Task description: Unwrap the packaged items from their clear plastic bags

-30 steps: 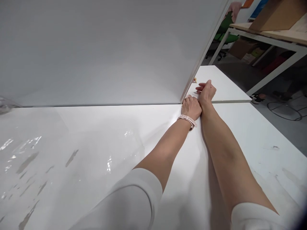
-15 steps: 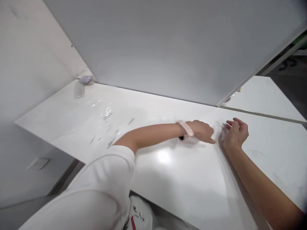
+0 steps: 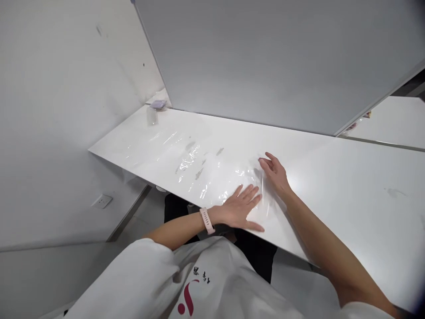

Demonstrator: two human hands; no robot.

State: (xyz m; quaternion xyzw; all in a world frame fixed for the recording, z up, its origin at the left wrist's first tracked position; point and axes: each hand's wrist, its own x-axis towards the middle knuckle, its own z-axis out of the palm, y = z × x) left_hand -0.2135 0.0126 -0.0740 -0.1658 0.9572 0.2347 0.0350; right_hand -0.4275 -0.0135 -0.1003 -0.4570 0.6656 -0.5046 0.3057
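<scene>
A sheet of clear plastic film (image 3: 191,161), wrinkled and shiny, lies across the white table. My left hand (image 3: 241,207), with a pink watch band (image 3: 207,220) on the wrist, rests flat on the film near the table's front edge, fingers spread. At the film's right end, my right hand (image 3: 275,173) has its thumb and fingers brought together on the upper corner of the film. Its other fingers are bent, and the exact grip is partly hidden.
The white table (image 3: 332,177) runs along a tall grey panel (image 3: 259,62). Small clear packets (image 3: 158,105) lie at the far left corner by the wall. A wall socket (image 3: 102,201) is low on the left. Beyond the panel, a second white table (image 3: 398,119) holds small packets.
My left hand has come back from the right and now lies spread on the film. My right hand appears further left, by the film's end. The camera view has turned rightward and shifted back.
</scene>
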